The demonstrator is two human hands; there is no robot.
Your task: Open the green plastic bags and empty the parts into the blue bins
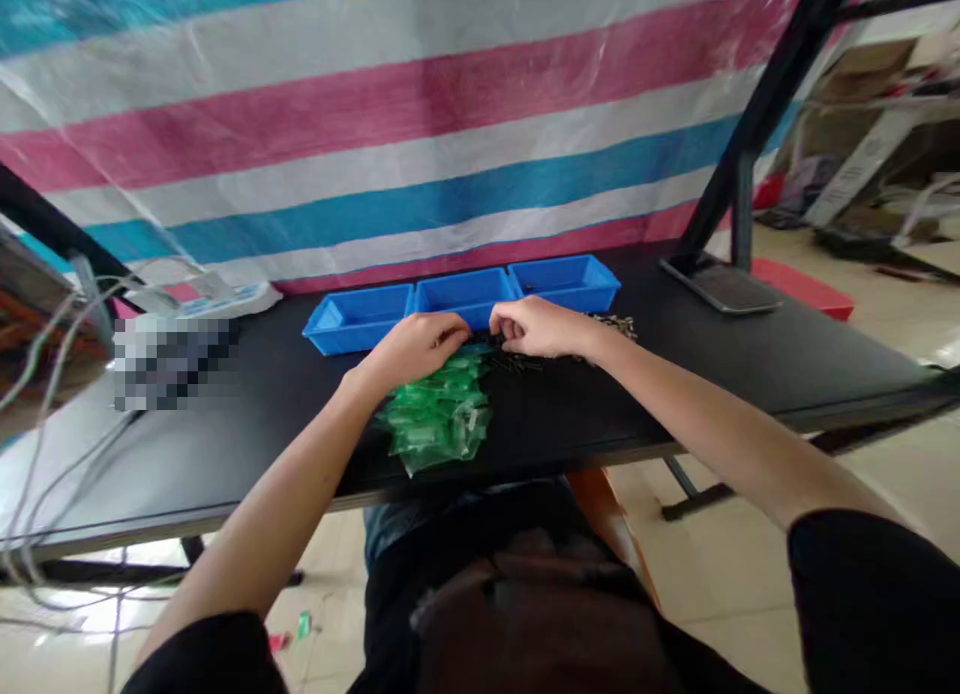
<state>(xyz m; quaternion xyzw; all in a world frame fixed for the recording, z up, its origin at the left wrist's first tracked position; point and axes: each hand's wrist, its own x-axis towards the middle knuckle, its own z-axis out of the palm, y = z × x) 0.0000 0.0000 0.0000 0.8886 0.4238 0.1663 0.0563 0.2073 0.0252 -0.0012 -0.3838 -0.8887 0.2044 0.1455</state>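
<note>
My left hand (430, 346) is at the top of a pile of green plastic bags (439, 409), fingers bent together; what they pinch is too small to name. Close by on the right, my right hand (534, 328) has curled fingers at a heap of small black pieces (516, 358), and anything between its fingertips is hidden. Small light brown pieces (616, 325) lie beyond the right wrist. Behind both hands stand three joined blue trays (360, 336) in a row; the right one holds a few tiny dark specks.
On the black table (720, 364), a phone-like flat device (720, 284) lies at the right. A white power strip (225, 302) with cables and a blurred-out object are at the left. Striped sheeting (420, 114) hangs behind. A red tray (806, 289) sits beyond the table.
</note>
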